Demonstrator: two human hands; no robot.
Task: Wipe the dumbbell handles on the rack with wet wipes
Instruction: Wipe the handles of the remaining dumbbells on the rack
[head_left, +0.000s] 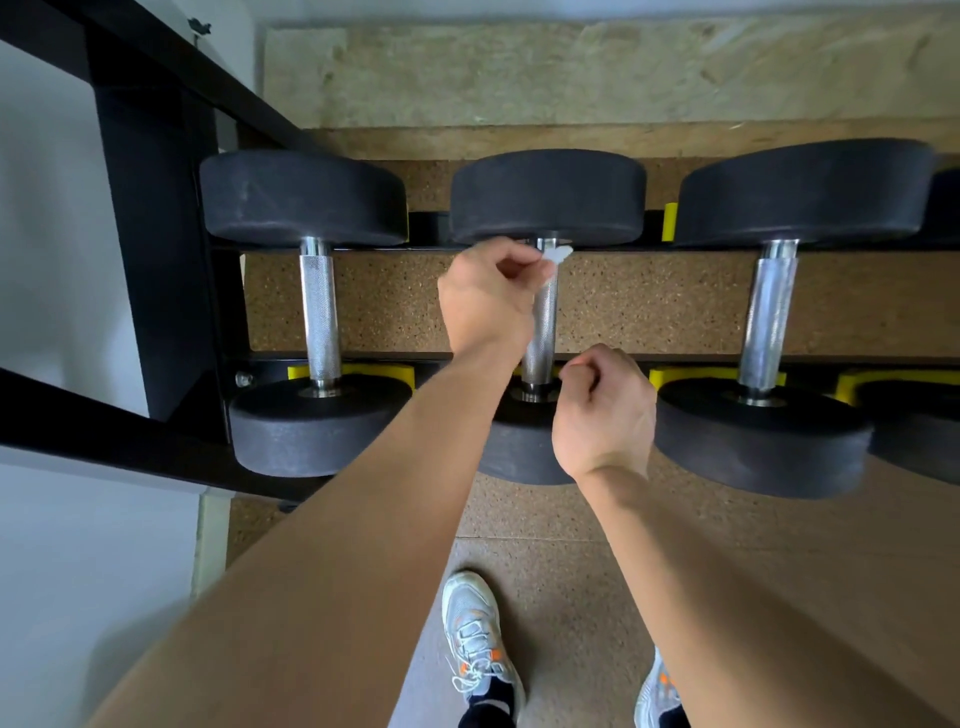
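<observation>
Left grip (485, 299): pinches wipe (558, 257) at far end of mid handle (543, 332).
Right grip (605, 410): curled, prob. empty, beside near end.
Axis: handle runs fwd-back; left grip nearer, stroke likely pulls toward body.

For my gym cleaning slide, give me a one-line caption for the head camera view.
Left hand pinches a wet wipe at the middle dumbbell handle while the right hand hovers curled nearby.

We see only a scrap of the wet wipe (558, 255) at the far end of the middle handle (544, 338); the left hand (483, 296) hides the rest. At its near end, whether the curled right hand (605, 410) holds anything we cannot tell.
</observation>
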